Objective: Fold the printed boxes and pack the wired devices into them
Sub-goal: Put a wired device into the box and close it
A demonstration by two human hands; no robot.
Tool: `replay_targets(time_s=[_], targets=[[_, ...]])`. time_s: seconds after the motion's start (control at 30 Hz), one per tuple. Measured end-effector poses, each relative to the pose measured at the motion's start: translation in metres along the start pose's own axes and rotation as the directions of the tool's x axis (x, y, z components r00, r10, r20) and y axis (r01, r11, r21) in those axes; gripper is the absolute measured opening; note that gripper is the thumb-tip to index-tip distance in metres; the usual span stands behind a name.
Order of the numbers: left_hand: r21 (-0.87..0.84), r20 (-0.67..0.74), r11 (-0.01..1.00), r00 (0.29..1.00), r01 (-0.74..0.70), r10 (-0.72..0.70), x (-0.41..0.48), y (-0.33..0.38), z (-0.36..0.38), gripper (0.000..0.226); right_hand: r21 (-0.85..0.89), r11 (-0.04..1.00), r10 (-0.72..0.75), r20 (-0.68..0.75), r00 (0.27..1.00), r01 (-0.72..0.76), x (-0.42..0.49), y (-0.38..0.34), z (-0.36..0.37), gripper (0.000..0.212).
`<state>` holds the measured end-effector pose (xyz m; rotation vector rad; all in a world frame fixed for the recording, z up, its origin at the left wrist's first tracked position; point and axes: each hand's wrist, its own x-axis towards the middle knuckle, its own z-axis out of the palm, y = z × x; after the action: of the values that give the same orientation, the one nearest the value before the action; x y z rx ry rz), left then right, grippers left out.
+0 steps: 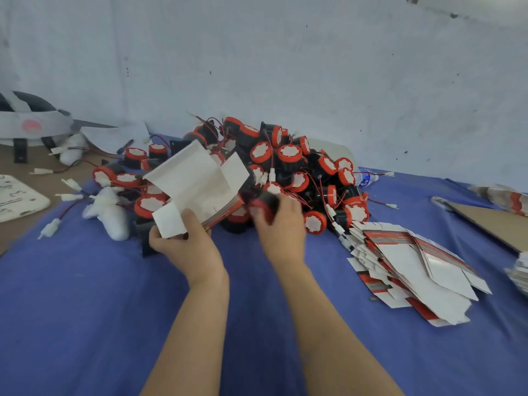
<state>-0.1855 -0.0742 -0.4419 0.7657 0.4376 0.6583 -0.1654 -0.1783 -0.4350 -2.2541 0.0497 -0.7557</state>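
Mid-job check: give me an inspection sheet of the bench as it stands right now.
Surface: blue cloth over the table, whose brown top shows at far left.
Job's things: pile of devices, red and black, at back centre; fanned stack of flat boxes at right; one part-folded box, flaps open.
Clutter: plastic bottle behind the pile; white bundle at left; cardboard sheet at right.
Hands: left hand holds the part-folded box; right hand grips a device at the pile's front, blurred.
Cables: wires with white connectors tangle through the pile and trail left.
Surroundings: scuffed pale wall; headgear at far left.
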Motion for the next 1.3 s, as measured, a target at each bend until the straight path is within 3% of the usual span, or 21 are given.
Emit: replay_targets(time_s=[0.07, 0.13, 0.2, 0.27, 0.33, 0.4, 0.47, 0.57, 0.63, 0.7, 0.77, 0.83, 0.93, 1.03, 1.2, 1.3], targets=[[0.054, 0.051, 0.998, 0.998, -0.029, 0.026, -0.003, -0.004, 0.001, 0.057, 0.362, 0.917, 0.236, -0.156, 0.959, -0.167, 0.002, 0.013, -0.028, 0.023], [0.124, 0.143, 0.991, 0.989, -0.057, 0.039, -0.009, -0.011, 0.003, 0.063, 0.62, 0.739, 0.476, -0.203, 0.856, -0.264, 0.008, 0.026, -0.061, 0.025], [0.286, 0.275, 0.952, 0.961, -0.11, 0.028, -0.018, -0.019, 0.005, 0.066, 0.818, 0.545, 0.586, -0.214, 0.782, -0.185, 0.011, 0.033, -0.095, 0.028], [0.463, 0.416, 0.86, 0.909, -0.215, 0.003, -0.025, -0.029, 0.004, 0.061, 0.923, 0.384, 0.6, -0.221, 0.769, -0.035, 0.006, 0.033, -0.121, 0.033], [0.58, 0.549, 0.736, 0.835, -0.349, -0.037, -0.032, -0.039, 0.002, 0.052, 0.939, 0.343, 0.562, -0.214, 0.799, 0.01, -0.005, 0.028, -0.134, 0.039], [0.662, 0.599, 0.611, 0.796, -0.434, -0.083, -0.041, -0.046, 0.001, 0.049, 0.926, 0.372, 0.508, -0.149, 0.848, -0.06, -0.014, 0.024, -0.132, 0.04], [0.698, 0.598, 0.559, 0.794, -0.448, -0.11, -0.047, -0.048, 0.0, 0.051, 0.935, 0.301, 0.465, 0.029, 0.885, -0.189, -0.02, 0.019, -0.123, 0.038], [0.686, 0.61, 0.577, 0.782, -0.443, -0.125, -0.05, -0.05, -0.002, 0.051, 0.808, 0.398, 0.43, 0.255, 0.866, -0.435, -0.028, 0.015, -0.099, 0.027], [0.678, 0.618, 0.59, 0.774, -0.439, -0.135, -0.051, -0.05, -0.002, 0.05, 0.594, 0.617, 0.445, 0.277, 0.852, -0.516, -0.035, 0.018, -0.081, 0.017], [0.693, 0.609, 0.591, 0.774, -0.413, -0.173, -0.053, -0.051, -0.001, 0.05, 0.274, 0.86, 0.389, 0.197, 0.9, -0.431, -0.04, 0.024, -0.064, 0.025], [0.702, 0.588, 0.618, 0.778, -0.355, -0.221, -0.054, -0.05, 0.0, 0.053, -0.043, 0.95, 0.311, 0.121, 0.943, -0.308, -0.043, 0.025, -0.056, 0.041], [0.71, 0.569, 0.632, 0.782, -0.312, -0.254, -0.052, -0.049, 0.001, 0.054, -0.256, 0.939, 0.26, 0.095, 0.961, -0.229, -0.042, 0.026, -0.053, 0.053], [0.713, 0.578, 0.622, 0.773, -0.324, -0.26, -0.05, -0.049, 0.002, 0.052, -0.314, 0.922, 0.266, 0.088, 0.96, -0.227, -0.037, 0.024, -0.056, 0.055], [0.708, 0.608, 0.586, 0.762, -0.394, -0.223, -0.049, -0.052, 0.001, 0.035, -0.388, 0.897, 0.268, 0.096, 0.958, -0.212, -0.034, 0.026, -0.06, 0.049], [0.688, 0.648, 0.551, 0.743, -0.473, -0.171, -0.051, -0.051, 0.0, 0.018, -0.217, 0.966, 0.135, -0.057, 0.989, -0.144, -0.033, 0.024, -0.067, 0.023], [0.685, 0.659, 0.536, 0.734, -0.493, -0.167, -0.052, -0.05, 0.0, 0.019, -0.275, 0.958, 0.086, 0.003, 0.996, -0.082, -0.028, 0.026, -0.066, 0.023]])
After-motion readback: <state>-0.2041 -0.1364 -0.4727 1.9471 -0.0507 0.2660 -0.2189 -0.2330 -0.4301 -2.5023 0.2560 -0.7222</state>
